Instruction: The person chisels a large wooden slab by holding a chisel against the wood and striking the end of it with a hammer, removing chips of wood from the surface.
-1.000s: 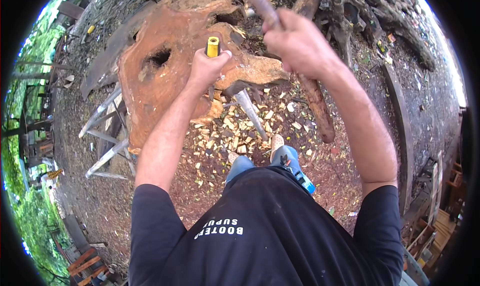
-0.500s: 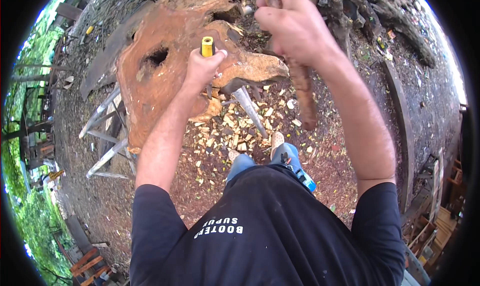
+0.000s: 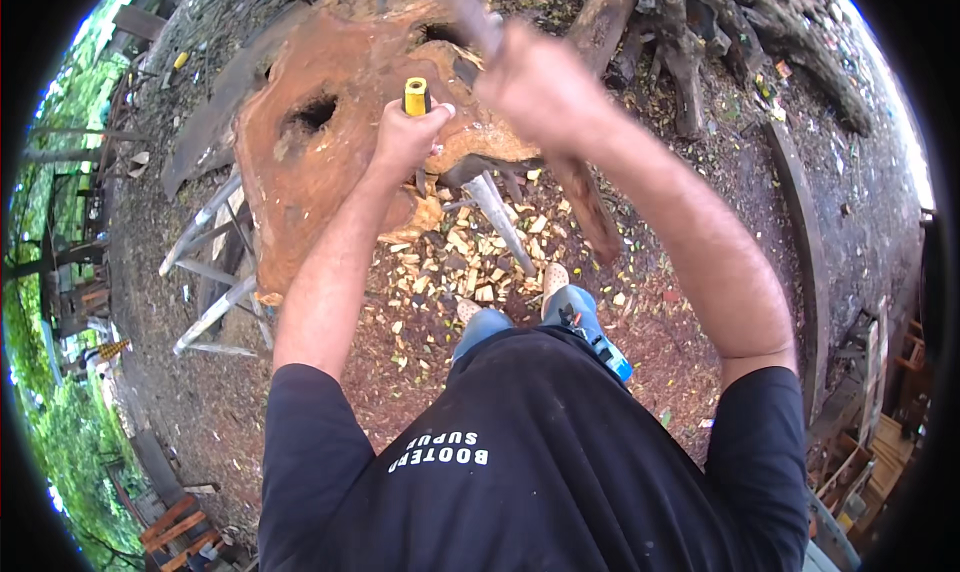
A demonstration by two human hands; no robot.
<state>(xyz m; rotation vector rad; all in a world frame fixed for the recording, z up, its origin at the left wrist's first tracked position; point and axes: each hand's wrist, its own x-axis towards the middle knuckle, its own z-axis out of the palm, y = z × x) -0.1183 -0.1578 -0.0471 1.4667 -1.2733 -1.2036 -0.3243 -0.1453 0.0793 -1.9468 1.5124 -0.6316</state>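
Note:
My left hand (image 3: 408,137) is wrapped round the yellow-and-black handle of a chisel (image 3: 416,98), held upright at the near right edge of a large wooden slab (image 3: 330,187). The blade's tip shows just below the fist, against the slab's edge. To the right and higher, my right hand (image 3: 540,82) grips the handle of a hammer (image 3: 465,12), smeared by motion. Its grey head is a blur at the top edge, up and left of the hand. The slab is reddish brown with an irregular outline and a dark hollow.
A metal frame (image 3: 215,302) stands under the slab's left side, with another metal leg (image 3: 500,222) at its right. Wood chips (image 3: 470,257) litter the ground by my feet. A log (image 3: 590,212) lies beneath my right arm; gnarled roots (image 3: 780,42) lie at the far right.
My right hand has swung left and slightly down with the hammer, bringing its head into view at the top. My left hand and the chisel have stayed nearly still.

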